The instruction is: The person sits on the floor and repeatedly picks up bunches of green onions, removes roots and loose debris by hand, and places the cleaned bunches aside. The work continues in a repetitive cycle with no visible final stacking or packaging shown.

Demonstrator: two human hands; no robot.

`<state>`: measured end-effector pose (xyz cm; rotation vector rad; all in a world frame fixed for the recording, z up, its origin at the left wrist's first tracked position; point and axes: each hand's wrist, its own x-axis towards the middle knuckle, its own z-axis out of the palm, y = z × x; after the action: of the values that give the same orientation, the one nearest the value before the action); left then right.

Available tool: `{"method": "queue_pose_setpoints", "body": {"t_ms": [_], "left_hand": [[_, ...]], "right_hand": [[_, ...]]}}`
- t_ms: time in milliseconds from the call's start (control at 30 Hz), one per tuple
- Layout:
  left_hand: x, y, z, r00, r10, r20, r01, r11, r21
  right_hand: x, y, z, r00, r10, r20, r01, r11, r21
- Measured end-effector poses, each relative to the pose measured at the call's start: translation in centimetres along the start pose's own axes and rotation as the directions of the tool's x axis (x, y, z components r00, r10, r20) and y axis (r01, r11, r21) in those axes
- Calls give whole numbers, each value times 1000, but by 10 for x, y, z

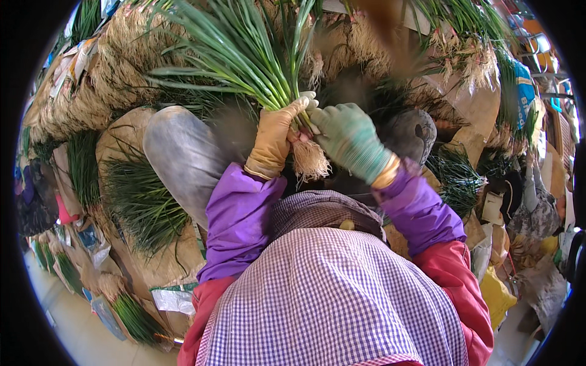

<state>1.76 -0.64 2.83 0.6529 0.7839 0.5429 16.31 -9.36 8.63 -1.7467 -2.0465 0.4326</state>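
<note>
A bunch of green onions [270, 68] with long green leaves and pale, bushy roots stands tilted in front of me, leaves pointing away. My left hand [278, 132], in an orange-tan rubber glove, is closed around its stems just above the reddish bulbs. My right hand [350, 137], wearing a green knit glove over a tan one, touches the stems and bulbs from the right side. Its fingertips are bent there and blurred; whether they pinch a single stalk is hidden. The roots hang between both wrists.
A long pile of onions with roots outward [132, 50] lies beyond my knees. Loose green onions [142, 196] lie on brown sacking to the left, more bunches [458, 180] to the right. A tied-looking bunch [132, 315] lies lower left, a yellow bag [496, 295] lower right.
</note>
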Motion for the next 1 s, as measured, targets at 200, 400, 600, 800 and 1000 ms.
{"method": "queue_pose_setpoints", "body": {"t_ms": [200,400,600,800,1000], "left_hand": [[8,-4,-9,926,11,378,172,878,-447],[9,-8,-2,980,41,194,32,933,-358],[7,-13,3,993,91,74,-78,982,-170],[2,-2,-5,998,-2,60,8,995,-96],[10,-12,-25,859,178,481,192,758,-623]], "right_hand": [[61,49,7,821,376,430,-504,122,855],[51,14,25,797,571,197,-224,-23,974],[51,22,18,847,377,-374,-226,893,388],[76,26,37,888,282,-364,-129,911,393],[53,46,22,787,579,-214,193,98,976]]}}
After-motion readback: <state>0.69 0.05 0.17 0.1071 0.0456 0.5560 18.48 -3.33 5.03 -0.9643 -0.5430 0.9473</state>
